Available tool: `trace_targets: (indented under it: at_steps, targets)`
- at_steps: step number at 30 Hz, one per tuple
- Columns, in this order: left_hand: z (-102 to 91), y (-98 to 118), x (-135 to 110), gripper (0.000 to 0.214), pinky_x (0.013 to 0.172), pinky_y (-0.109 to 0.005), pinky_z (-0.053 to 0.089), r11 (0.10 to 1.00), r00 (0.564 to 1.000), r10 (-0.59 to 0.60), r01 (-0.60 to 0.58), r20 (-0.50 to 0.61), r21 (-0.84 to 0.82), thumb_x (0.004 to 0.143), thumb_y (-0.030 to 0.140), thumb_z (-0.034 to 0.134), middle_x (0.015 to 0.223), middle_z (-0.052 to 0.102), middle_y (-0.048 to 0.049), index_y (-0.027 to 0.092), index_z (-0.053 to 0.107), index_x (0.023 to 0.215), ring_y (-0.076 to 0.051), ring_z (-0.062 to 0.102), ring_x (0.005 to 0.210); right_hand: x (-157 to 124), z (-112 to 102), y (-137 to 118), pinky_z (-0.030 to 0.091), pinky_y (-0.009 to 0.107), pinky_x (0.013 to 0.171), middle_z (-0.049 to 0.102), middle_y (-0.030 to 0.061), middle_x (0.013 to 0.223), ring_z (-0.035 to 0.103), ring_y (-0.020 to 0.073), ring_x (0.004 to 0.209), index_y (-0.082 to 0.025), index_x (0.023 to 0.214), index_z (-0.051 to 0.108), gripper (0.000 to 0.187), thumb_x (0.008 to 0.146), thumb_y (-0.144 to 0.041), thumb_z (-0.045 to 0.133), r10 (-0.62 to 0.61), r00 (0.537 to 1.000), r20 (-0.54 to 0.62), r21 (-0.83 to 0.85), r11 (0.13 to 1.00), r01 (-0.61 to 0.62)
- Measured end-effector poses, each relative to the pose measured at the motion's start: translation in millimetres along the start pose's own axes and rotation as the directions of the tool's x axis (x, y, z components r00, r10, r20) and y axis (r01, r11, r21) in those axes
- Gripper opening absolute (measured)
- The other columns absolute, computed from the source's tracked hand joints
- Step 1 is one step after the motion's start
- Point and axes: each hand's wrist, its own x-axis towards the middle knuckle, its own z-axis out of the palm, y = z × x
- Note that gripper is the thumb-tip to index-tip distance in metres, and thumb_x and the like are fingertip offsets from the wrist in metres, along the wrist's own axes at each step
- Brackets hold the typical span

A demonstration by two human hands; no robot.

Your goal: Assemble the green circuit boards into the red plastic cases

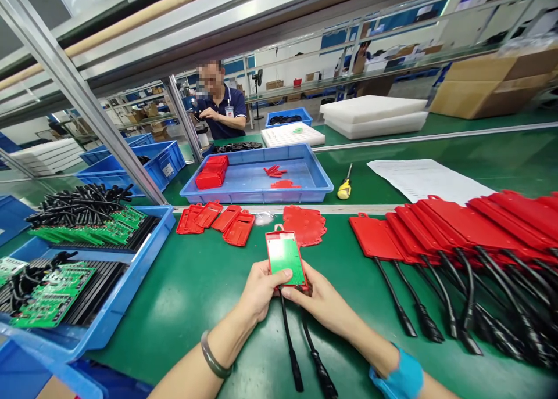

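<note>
Both hands hold a red plastic case [269,243] with a green circuit board [284,258] lying in it, over the middle of the green bench. My left hand [260,288] is closed on the case's left side, its thumb pressed on the board's lower part. At the lower right edge, my right hand [323,297] grips the case with its thumb near the cable end. Two black cables [288,341] hang from the case's near end toward me. Beyond the case lie several red case shells [239,225] and a stack of flat red covers [304,225].
On the right, cased units [377,236] with black cables lie in an overlapping row. A blue bin [150,242] at left holds circuit boards with cables. Behind stand a blue tray [257,197] with red parts, a yellow screwdriver [344,189] and paper [429,175]. A co-worker [229,111] works across the bench.
</note>
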Motion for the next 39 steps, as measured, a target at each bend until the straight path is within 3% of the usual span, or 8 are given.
trace_targets:
  at_steps: [4, 10, 13, 16, 21, 26, 33, 39]
  targets:
    - [0.1, -3, 3, 0.028, 0.062, -0.024, 0.047, 0.999, 0.998, 0.034, -0.036, -0.06, -0.028, 0.068, 0.025, 0.072, 0.079, 0.069, -0.0094, 0.008, 0.069, 0.09, -0.014, 0.061, 0.063, 0, 10, 7, 0.049, 0.035, 0.085, 0.061, 0.0072, 0.108, 0.059, 0.0221, 0.096, -0.019, 0.119, 0.046, 0.047, 0.079, -0.036, 0.063, -0.051, 0.993, -0.105, -0.117, 0.992, 0.039]
    - [0.3, 2, 7, 0.027, 0.059, -0.024, 0.047, 0.988, 0.992, 0.064, -0.077, -0.104, -0.13, 0.066, 0.026, 0.072, 0.072, 0.069, -0.008, 0.007, 0.068, 0.085, -0.013, 0.06, 0.059, 10, 13, 5, 0.05, 0.032, 0.077, 0.064, 0.0042, 0.097, 0.061, 0.0209, 0.087, -0.018, 0.12, 0.045, 0.049, 0.079, -0.036, 0.064, -0.132, 0.989, -0.064, -0.319, 0.942, 0.105]
    - [-2.2, 8, 7, 0.028, 0.054, -0.022, 0.047, 0.984, 0.984, 0.06, -0.086, -0.166, -0.156, 0.068, 0.028, 0.071, 0.071, 0.068, -0.0067, 0.008, 0.066, 0.087, -0.012, 0.059, 0.056, 30, -2, -10, 0.051, 0.028, 0.07, 0.066, 0.003, 0.09, 0.063, 0.0192, 0.081, -0.019, 0.118, 0.051, 0.036, 0.091, -0.042, 0.045, -0.126, 0.992, 0.01, -0.639, 0.762, 0.103]
    - [-4.4, 12, 8, 0.032, 0.05, -0.021, 0.047, 0.982, 0.96, 0.081, -0.123, -0.269, -0.142, 0.067, 0.029, 0.071, 0.07, 0.068, -0.0054, 0.009, 0.065, 0.09, -0.011, 0.058, 0.053, 56, -18, -25, 0.05, 0.031, 0.073, 0.065, 0.0078, 0.094, 0.064, 0.0202, 0.082, -0.017, 0.108, 0.059, 0.043, 0.097, -0.042, 0.025, -0.108, 0.99, -0.09, -0.862, 0.506, -0.023]
    - [-4.3, 8, 11, 0.031, 0.048, -0.021, 0.049, 0.984, 0.962, 0.053, -0.096, -0.269, -0.148, 0.069, 0.028, 0.068, 0.071, 0.068, -0.0075, 0.008, 0.063, 0.091, -0.011, 0.058, 0.054, 97, -25, -23, 0.045, 0.054, 0.075, 0.055, 0.0332, 0.108, 0.059, 0.043, 0.094, 0.0, 0.13, 0.042, 0.069, 0.086, -0.053, 0.05, -0.138, 0.936, -0.323, -0.932, 0.216, -0.29]
    - [-3.2, 2, 14, 0.03, 0.047, -0.02, 0.048, 0.98, 0.956, 0.025, -0.081, -0.292, -0.183, 0.069, 0.027, 0.068, 0.069, 0.067, -0.0079, 0.007, 0.062, 0.09, -0.01, 0.056, 0.051, 127, -20, -16, 0.046, 0.055, 0.06, 0.064, 0.0349, 0.081, 0.062, 0.0474, 0.081, 0.016, 0.129, 0.036, 0.081, 0.081, -0.047, 0.059, -0.082, 0.906, -0.416, -0.909, 0.07, -0.411]
    - [0.0, -1, 17, 0.029, 0.045, -0.02, 0.046, 0.977, 0.952, 0.007, -0.072, -0.305, -0.203, 0.067, 0.025, 0.067, 0.07, 0.067, -0.0096, 0.007, 0.062, 0.089, -0.011, 0.056, 0.052, 132, -21, -21, 0.045, 0.055, 0.07, 0.059, 0.0418, 0.1, 0.06, 0.0475, 0.094, 0.02, 0.123, 0.04, 0.065, 0.079, -0.024, 0.056, -0.011, 0.9, -0.436, -0.898, 0.076, -0.434]
    - [0.9, 2, 15, 0.035, 0.046, -0.021, 0.045, 0.972, 0.95, -0.006, -0.068, -0.313, -0.225, 0.063, 0.029, 0.071, 0.069, 0.067, -0.0094, 0.007, 0.063, 0.089, -0.011, 0.054, 0.05, 107, -57, -46, 0.048, 0.039, 0.067, 0.07, 0.0189, 0.085, 0.066, 0.0319, 0.079, -0.005, 0.118, 0.055, 0.053, 0.078, -0.039, 0.048, 0.149, 0.923, -0.354, -0.852, 0.356, -0.384]
